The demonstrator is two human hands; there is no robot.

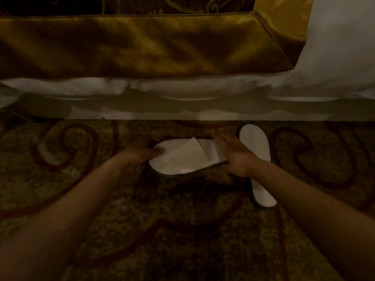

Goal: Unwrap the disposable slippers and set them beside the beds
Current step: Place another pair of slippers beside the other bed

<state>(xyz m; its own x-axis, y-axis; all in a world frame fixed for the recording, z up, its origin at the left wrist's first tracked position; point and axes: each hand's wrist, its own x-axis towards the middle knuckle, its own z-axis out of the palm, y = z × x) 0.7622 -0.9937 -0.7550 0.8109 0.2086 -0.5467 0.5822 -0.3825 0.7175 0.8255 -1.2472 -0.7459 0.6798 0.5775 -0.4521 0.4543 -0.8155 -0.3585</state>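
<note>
Head view, dim and blurry: both slippers unwrapped, on the carpet (182,230) beside the bed (182,106). Right slipper (256,147) lies flat, toe toward bed. Left slipper (180,159) lies crosswise, strap folded up. Left hand (142,152) fingers closed on its end; right hand (236,154) open-fingered against the other end. Step looks like placing; next, probably turn it parallel to its mate.

No legible text, label, brand, number or sign anywhere in the head view. Both white slippers (183,157) show plain, unprinted surfaces; dim light and blur limit reading.
</note>
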